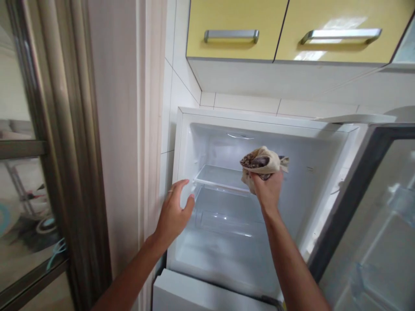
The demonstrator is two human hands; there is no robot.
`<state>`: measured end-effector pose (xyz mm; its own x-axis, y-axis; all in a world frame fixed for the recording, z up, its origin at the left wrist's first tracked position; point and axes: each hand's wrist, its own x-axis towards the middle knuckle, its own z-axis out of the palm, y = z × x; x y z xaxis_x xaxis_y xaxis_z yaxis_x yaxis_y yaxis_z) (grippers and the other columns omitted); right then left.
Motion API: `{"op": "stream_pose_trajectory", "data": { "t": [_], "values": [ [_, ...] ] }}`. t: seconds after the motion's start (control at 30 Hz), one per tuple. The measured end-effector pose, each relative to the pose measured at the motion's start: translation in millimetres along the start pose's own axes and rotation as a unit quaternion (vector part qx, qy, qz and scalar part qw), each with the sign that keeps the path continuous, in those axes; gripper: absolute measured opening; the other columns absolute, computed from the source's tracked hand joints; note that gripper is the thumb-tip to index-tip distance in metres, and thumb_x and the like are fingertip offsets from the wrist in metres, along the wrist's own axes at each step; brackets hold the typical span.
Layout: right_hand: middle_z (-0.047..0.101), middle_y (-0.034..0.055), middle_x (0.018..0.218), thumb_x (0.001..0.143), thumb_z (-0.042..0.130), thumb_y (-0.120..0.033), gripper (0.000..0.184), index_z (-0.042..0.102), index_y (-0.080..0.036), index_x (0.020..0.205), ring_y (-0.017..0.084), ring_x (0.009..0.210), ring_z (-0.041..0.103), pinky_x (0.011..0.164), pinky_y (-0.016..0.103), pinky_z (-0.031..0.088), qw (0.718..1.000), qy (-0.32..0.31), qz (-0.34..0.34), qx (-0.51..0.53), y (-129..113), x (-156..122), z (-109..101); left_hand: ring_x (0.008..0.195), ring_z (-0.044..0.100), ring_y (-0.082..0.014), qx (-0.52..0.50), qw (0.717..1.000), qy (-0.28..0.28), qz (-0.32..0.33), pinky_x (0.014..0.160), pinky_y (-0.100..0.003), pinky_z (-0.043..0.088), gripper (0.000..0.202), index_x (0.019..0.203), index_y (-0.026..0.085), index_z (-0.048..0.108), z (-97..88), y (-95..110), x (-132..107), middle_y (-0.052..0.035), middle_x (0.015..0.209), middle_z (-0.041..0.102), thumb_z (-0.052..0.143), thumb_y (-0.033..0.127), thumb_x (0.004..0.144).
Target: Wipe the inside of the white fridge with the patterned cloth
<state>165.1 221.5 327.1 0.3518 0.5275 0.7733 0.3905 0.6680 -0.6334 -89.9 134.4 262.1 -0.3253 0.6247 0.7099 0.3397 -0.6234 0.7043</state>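
In front of me stands a white fridge (185, 142) with its door (385, 216) swung out to the right. My right hand (270, 190) reaches into the upper part of it, gripping a bunched cloth (264, 160), beige with dark brown patches. The cloth is held up above a glass shelf (222, 176); whether it touches anything behind is hidden. By the left front edge of the fridge, my left hand (177, 209) is raised with thumb and fingers apart and nothing in it. A ring shows on one of its fingers.
Yellow cabinets (236, 17) with metal handles hang above the fridge. A door frame (123, 129) rises close on the left, beside a brown metal-framed glass door (74, 172). Below the open compartment is a white lower front (207, 293). Clear bins (402, 203) line the fridge door.
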Motion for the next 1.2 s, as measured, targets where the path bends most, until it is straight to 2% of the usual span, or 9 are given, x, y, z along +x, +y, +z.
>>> {"op": "stream_pose_trajectory", "data": {
  "t": [0.1, 0.17, 0.27, 0.33, 0.47, 0.7, 0.8, 1.0, 1.2],
  "values": [
    [0.056, 0.0187, 0.131, 0.081, 0.068, -0.032, 0.058, 0.055, -0.012, 0.134, 0.035, 0.126, 0.053, 0.109, 0.053, 0.043, 0.978, -0.109, -0.038, -0.175, 9, 7, 47, 0.128, 0.06, -0.0317, 0.061, 0.991, -0.093, 0.075, 0.118, -0.047, 0.04, 0.038, 0.116, 0.025, 0.071, 25.8, -12, 10, -0.0099, 0.131, 0.068, 0.069, 0.024, 0.079],
    [0.06, 0.0183, 0.127, 0.087, 0.059, -0.029, 0.048, 0.057, -0.014, 0.133, 0.033, 0.119, 0.059, 0.1, 0.048, 0.049, 0.928, -0.242, -0.078, -0.271, 14, 1, 84, 0.128, 0.06, -0.0331, 0.088, 0.986, -0.109, 0.094, 0.117, -0.049, 0.041, 0.039, 0.117, 0.024, 0.071, 44.8, -23, 18, -0.0115, 0.131, 0.068, 0.067, 0.021, 0.078],
    [0.06, 0.0179, 0.134, 0.092, 0.053, -0.033, 0.046, 0.056, -0.018, 0.136, 0.033, 0.127, 0.055, 0.104, 0.047, 0.047, 0.834, -0.385, -0.157, -0.362, 22, -5, 133, 0.13, 0.058, -0.035, 0.171, 0.974, -0.088, 0.12, 0.114, -0.052, 0.044, 0.044, 0.124, 0.02, 0.065, 64.0, -44, 32, -0.0157, 0.132, 0.066, 0.063, 0.019, 0.08],
    [0.056, 0.0183, 0.142, 0.095, 0.051, -0.04, 0.052, 0.051, -0.02, 0.143, 0.035, 0.133, 0.052, 0.105, 0.05, 0.046, 0.798, -0.425, -0.154, -0.399, 29, 0, 159, 0.131, 0.057, -0.0348, 0.25, 0.953, -0.086, 0.147, 0.112, -0.053, 0.047, 0.046, 0.13, 0.015, 0.061, 69.9, -59, 40, -0.019, 0.134, 0.065, 0.057, 0.018, 0.084],
    [0.063, 0.0152, 0.136, 0.092, 0.052, -0.05, 0.059, 0.05, -0.024, 0.145, 0.032, 0.124, 0.062, 0.098, 0.045, 0.053, 0.764, -0.478, -0.125, -0.414, 47, 31, 194, 0.13, 0.059, -0.0322, 0.358, 0.908, -0.092, 0.196, 0.111, -0.049, 0.05, 0.045, 0.134, 0.008, 0.056, 79.2, -87, 54, -0.0208, 0.134, 0.065, 0.048, 0.019, 0.091],
    [0.062, 0.0165, 0.14, 0.092, 0.052, -0.045, 0.051, 0.058, -0.023, 0.137, 0.033, 0.125, 0.063, 0.099, 0.048, 0.054, 0.742, -0.496, -0.103, -0.439, 84, 67, 236, 0.148, 0.04, -0.0377, 0.441, 0.868, -0.098, 0.205, 0.12, -0.051, 0.038, 0.061, 0.142, -0.005, 0.047, 120.3, -128, 67, -0.029, 0.149, 0.051, 0.054, 0.021, 0.088],
    [0.062, 0.016, 0.14, 0.094, 0.05, -0.043, 0.049, 0.058, -0.023, 0.139, 0.033, 0.127, 0.061, 0.099, 0.049, 0.054, 0.742, -0.488, -0.098, -0.45, 102, 79, 252, 0.149, 0.036, -0.0399, 0.466, 0.854, -0.102, 0.205, 0.123, -0.055, 0.031, 0.062, 0.145, -0.004, 0.048, 133.6, -138, 64, -0.0299, 0.151, 0.048, 0.056, 0.029, 0.093],
    [0.06, 0.0204, 0.141, 0.098, 0.047, -0.033, 0.042, 0.063, -0.02, 0.135, 0.035, 0.131, 0.058, 0.103, 0.057, 0.049, 0.758, -0.438, -0.072, -0.478, 133, 99, 276, 0.135, 0.054, -0.0353, 0.479, 0.849, -0.095, 0.201, 0.116, -0.054, 0.039, 0.05, 0.144, 0.015, 0.057, 134.8, -142, 63, -0.0216, 0.145, 0.058, 0.053, 0.034, 0.098],
    [0.058, 0.0187, 0.143, 0.1, 0.046, -0.037, 0.043, 0.06, -0.024, 0.138, 0.034, 0.129, 0.059, 0.103, 0.054, 0.05, 0.769, -0.424, -0.072, -0.473, 148, 106, 278, 0.128, 0.057, -0.037, 0.482, 0.842, -0.092, 0.226, 0.112, -0.054, 0.041, 0.065, 0.144, 0.012, 0.057, 131.3, -143, 65, -0.0218, 0.136, 0.063, 0.05, 0.056, 0.097]
  ]
}}
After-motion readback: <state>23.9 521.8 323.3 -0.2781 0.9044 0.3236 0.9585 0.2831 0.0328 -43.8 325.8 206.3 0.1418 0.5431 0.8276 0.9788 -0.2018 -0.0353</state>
